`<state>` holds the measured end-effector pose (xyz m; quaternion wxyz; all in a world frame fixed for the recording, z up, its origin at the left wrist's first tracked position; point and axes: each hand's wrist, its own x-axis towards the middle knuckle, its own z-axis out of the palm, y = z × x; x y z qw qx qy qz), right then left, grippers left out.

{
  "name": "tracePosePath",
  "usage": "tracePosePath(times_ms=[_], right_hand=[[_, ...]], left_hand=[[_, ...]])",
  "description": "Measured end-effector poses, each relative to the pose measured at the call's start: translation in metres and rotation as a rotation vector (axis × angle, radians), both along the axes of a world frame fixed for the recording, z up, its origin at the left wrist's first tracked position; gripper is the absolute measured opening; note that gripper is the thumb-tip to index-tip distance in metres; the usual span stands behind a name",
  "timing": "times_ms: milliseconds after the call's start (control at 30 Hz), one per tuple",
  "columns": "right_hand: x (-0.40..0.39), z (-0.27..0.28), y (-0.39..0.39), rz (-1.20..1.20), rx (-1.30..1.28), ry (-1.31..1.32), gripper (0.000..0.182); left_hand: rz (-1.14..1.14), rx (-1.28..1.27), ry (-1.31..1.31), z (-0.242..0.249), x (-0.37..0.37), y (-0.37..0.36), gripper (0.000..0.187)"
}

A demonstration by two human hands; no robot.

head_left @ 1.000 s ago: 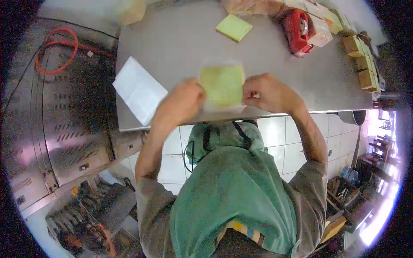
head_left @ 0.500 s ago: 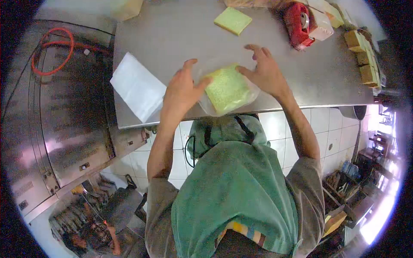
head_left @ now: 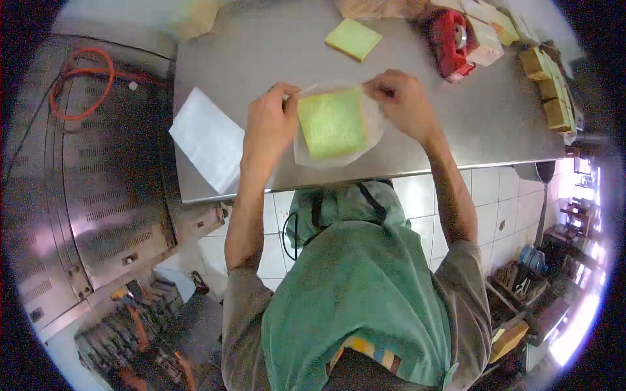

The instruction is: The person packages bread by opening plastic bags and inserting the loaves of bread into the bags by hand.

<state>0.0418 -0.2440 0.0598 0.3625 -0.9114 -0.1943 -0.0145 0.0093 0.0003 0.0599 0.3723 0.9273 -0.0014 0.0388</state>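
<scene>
A square slice of green bread (head_left: 331,125) lies inside a clear plastic bag (head_left: 373,133), close to the near edge of the metal table. My left hand (head_left: 267,127) pinches the bag's upper left edge between thumb and fingers. At the upper right corner, my right hand (head_left: 405,107) is closed on the same bag, its fingertips partly blurred. A second green slice (head_left: 354,39) rests bare on the table beyond my hands. To the left of my left hand lies a stack of white sheets or bags (head_left: 208,140).
A red tape dispenser (head_left: 450,42) stands at the far right of the table (head_left: 261,52). Several wrapped bread packs (head_left: 554,91) line the right edge. A vented metal cabinet (head_left: 117,169) with an orange hose (head_left: 85,117) is on the left.
Both hands have gone from spread fingers to gripping the bag's upper edges. The bag and slice have turned straighter and moved slightly away from the table's near edge.
</scene>
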Motion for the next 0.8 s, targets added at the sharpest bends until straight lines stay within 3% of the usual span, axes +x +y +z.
tracePosePath(times_ms=[100,200,333,400,500,600,700,800], right_hand=[[-0.006,-0.006,-0.002,-0.088,0.085,-0.092,0.021],[-0.041,0.013,-0.004,0.173,-0.023,-0.148,0.021],[-0.037,-0.001,-0.019,0.462,-0.178,-0.128,0.015],[-0.014,-0.006,-0.021,0.561,-0.236,-0.011,0.014],[-0.019,0.025,-0.006,0.548,-0.079,0.084,0.015],[-0.009,0.029,-0.012,0.341,-0.1,0.039,0.015],[-0.025,0.041,-0.005,0.542,0.004,0.167,0.015],[-0.013,0.033,-0.014,0.391,-0.09,-0.131,0.014]], left_hand=[[-0.134,-0.029,0.225,0.029,-0.02,0.002,0.02],[-0.36,-0.037,0.405,0.036,-0.044,0.015,0.022],[-0.588,0.157,0.369,-0.004,-0.043,0.026,0.026],[-0.505,0.153,0.255,0.001,-0.041,0.021,0.025],[-0.431,0.058,0.246,0.021,-0.043,0.015,0.024],[-0.419,0.115,0.186,0.02,-0.029,0.023,0.023],[-0.411,0.155,0.147,0.024,-0.033,0.022,0.021],[-0.409,0.023,0.209,0.033,-0.041,0.017,0.021]])
